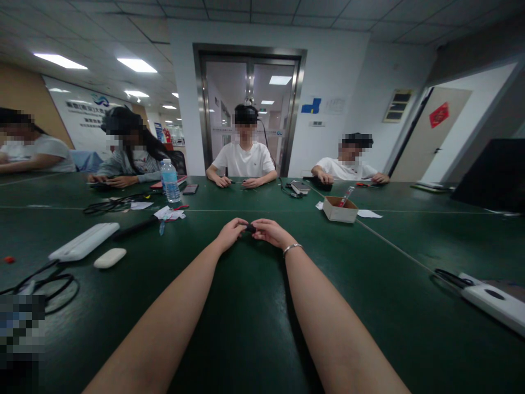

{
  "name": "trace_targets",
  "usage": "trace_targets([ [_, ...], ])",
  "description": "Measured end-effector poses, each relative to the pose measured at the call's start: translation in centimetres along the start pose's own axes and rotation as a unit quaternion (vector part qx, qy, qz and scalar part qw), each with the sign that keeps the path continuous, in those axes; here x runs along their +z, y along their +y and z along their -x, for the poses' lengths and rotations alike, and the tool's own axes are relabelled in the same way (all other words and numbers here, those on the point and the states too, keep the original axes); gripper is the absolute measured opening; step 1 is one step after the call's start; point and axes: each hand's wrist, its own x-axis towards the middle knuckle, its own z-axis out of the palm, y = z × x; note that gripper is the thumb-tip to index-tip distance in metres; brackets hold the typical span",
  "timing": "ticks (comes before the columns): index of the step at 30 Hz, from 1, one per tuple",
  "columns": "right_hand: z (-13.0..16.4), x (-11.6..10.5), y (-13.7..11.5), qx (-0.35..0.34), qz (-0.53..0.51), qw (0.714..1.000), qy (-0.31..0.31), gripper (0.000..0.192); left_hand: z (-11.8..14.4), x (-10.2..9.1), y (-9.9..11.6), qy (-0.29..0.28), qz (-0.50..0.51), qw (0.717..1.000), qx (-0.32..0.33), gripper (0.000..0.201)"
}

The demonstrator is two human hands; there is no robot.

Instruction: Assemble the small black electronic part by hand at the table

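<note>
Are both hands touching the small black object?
Touching: in the head view, left hand and right hand fingertips pinch the small black object from either side, no gap visible.

A single head-worn camera looks forward and slightly down along the person's outstretched forearms, close over the green bench [254,328]. Its wide lens takes in the whole far edge, the seated co-workers and the glass double door [249,109] straight ahead.

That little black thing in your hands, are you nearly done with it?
Hard to say. Both hands, left hand and right hand, pinch the small black object between the fingertips above the green table. Nothing finished lies beside it; the cardboard box sits untouched.
</note>
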Motion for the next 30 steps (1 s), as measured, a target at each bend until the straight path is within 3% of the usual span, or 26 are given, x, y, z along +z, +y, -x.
trace_targets([
  [9, 0.02, 0.11, -0.08, 0.004, -0.002, 1.000, 0.003, 0.007, 0.04, 0.06, -0.05, 0.013, 0.008, 1.000, -0.009, 0.027],
  [26, 0.06, 0.10, -0.04, 0.002, -0.004, 1.000, 0.006, 0.006, 0.06, 0.12, -0.11, -0.010, 0.010, 0.999, 0.029, 0.028],
  [30, 0.01, 0.07, -0.01, 0.003, 0.001, 1.000, 0.003, 0.007, 0.04, 0.20, -0.16, 0.006, 0.001, 0.999, 0.038, 0.024],
])
